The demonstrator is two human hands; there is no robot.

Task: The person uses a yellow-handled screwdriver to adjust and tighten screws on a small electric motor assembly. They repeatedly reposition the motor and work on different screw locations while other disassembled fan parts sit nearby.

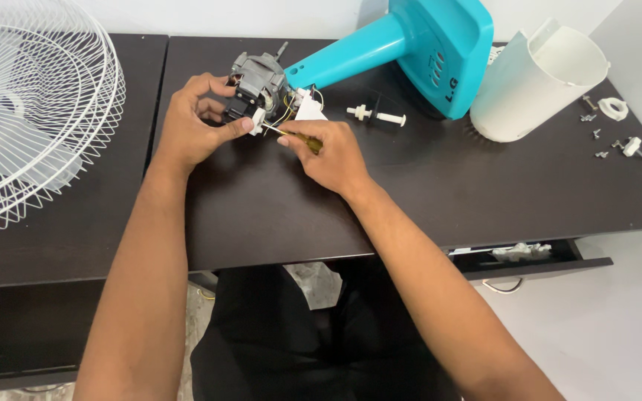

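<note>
The fan motor (259,85), a grey metal unit with exposed windings and yellow wiring, sits at the bare end of the teal fan neck (351,52), raised slightly above the dark desk (410,193) near its far edge. The left hand (196,122) is closed around the motor's near left side, thumb and fingers clamped on a small white part at its lower edge. The right hand (332,152) lies just right of the motor, fingers curled shut around a screwdriver (295,137) with a dark yellow handle; the shaft points toward the white part held by the left hand. The two hands are close together but do not touch.

Right of the motor, the teal neck widens into the teal fan base (443,52), which lies tilted on the desk. Between motor and base, on the desk surface, lies a white spindle piece (375,115). Beyond the base, further right of the motor, a white curved motor cover (536,82) lies on its side. Further right again, small screws (596,134) and white plastic knobs (613,109) are scattered near the desk's right edge.

Left of the motor, well apart, a white wire fan guard (31,111) rests on the desk. Below the desk's near right edge, a drawer (529,256) stands partly open
</note>
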